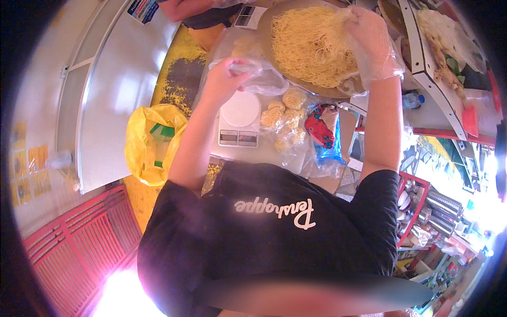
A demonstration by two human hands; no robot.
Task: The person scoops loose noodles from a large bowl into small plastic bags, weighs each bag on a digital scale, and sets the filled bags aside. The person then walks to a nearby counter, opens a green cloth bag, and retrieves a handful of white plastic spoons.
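Observation:
My left hand (227, 77) pinches the mouth of a clear plastic bag (273, 82) above a white digital kitchen scale (239, 123). The scale's round plate carries nothing that I can see. A loose clear plastic glove covers my right hand (368, 31), which is closed on a clump of thin yellow noodles (341, 24). That clump rises from a broad heap of noodles (307, 47) on a large round tray (269, 43). Right of the scale lie several bundles of noodles (283, 115) in clear plastic.
A red patterned cloth (321, 126) lies on blue plastic packaging (332, 153) near the table's front. An open yellow bag (136, 152) stands left. Across the table are another person's arm (178, 8) and a second scale (249, 18). A white metal frame (429, 75) borders the right side.

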